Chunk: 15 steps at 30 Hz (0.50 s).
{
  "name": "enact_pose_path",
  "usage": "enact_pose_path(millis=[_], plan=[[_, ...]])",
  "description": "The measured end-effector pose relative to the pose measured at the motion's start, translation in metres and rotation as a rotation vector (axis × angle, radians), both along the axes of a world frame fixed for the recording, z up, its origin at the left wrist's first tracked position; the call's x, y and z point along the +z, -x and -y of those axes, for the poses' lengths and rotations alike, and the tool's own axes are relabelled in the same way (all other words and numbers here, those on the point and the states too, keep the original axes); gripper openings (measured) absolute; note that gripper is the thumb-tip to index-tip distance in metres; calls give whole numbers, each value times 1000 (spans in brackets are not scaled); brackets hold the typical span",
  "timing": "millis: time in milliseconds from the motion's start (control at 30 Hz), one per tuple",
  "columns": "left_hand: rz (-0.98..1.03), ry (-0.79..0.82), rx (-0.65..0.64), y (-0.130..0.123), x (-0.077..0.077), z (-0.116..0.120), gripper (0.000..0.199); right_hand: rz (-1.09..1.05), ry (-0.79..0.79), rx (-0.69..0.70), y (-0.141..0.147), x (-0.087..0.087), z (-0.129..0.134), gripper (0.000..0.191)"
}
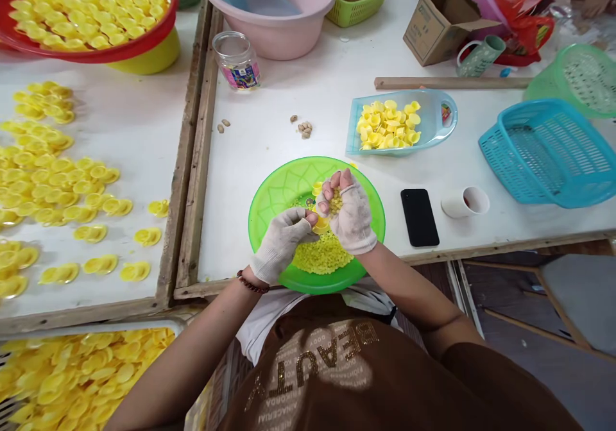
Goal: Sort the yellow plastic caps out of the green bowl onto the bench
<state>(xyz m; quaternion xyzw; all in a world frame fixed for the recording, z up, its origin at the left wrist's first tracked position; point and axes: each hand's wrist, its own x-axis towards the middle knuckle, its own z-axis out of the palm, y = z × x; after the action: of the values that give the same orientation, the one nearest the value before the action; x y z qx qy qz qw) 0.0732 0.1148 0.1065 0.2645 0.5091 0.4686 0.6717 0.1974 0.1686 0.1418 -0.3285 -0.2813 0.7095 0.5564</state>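
Note:
Above a green plastic basin (pixel 267 190), my left hand (pixel 283 238), in a white fingerless glove, pinches a small yellow plastic cup (pixel 321 224) between thumb and finger. My right hand (pixel 353 216), gloved the same way, is turned palm up with its fingers curled round a handful of small yellow pellets (pixel 335 203). A heap of the same pellets (pixel 322 256) lies in the basin beneath both hands. Another yellow cup (pixel 317 188) shows just behind my right fingers, near a small shiny round thing I cannot make out.
A clear blue scoop tray (pixel 436 137) of yellow cups lies beyond the basin. To the right are a black phone (pixel 420 218), a white paper cup (pixel 452 205) and a blue basket (pixel 543 181). Yellow pieces (pixel 52 187) cover the left table, past a wooden edge (pixel 192 142).

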Motion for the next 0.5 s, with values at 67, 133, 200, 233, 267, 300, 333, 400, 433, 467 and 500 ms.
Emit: enact_pose_path(millis=[67, 133, 200, 233, 267, 300, 333, 400, 433, 467, 500], plan=[[31, 0, 35, -1, -1, 0, 41, 0, -16, -9, 2, 0, 2, 46], [40, 2, 40, -1, -1, 0, 41, 14, -20, -11, 1, 0, 2, 45], [40, 7, 34, -1, 0, 0, 41, 40, -4, 1, -1, 0, 1, 45], [39, 11, 30, -1, 0, 0, 40, 55, 15, 10, -2, 0, 0, 45], [39, 16, 28, -1, 1, 0, 40, 66, 39, 16, -4, 0, -1, 45], [40, 17, 29, -1, 1, 0, 39, 68, 63, 21, -5, 0, -3, 44], [40, 16, 31, 0, 1, 0, 39, 62, 84, 20, -6, 0, -4, 44], [38, 12, 32, 0, 1, 0, 37, 37, 109, 18, -8, -1, -4, 44], [37, 11, 30, 0, 1, 0, 37, 29, 109, 21, -8, -2, -4, 44], [34, 10, 27, 1, 1, 0, 36, 26, 101, 23, -8, -3, -4, 44], [31, 11, 24, 1, 1, 0, 35, 25, 86, 24, -8, -5, -3, 45]])
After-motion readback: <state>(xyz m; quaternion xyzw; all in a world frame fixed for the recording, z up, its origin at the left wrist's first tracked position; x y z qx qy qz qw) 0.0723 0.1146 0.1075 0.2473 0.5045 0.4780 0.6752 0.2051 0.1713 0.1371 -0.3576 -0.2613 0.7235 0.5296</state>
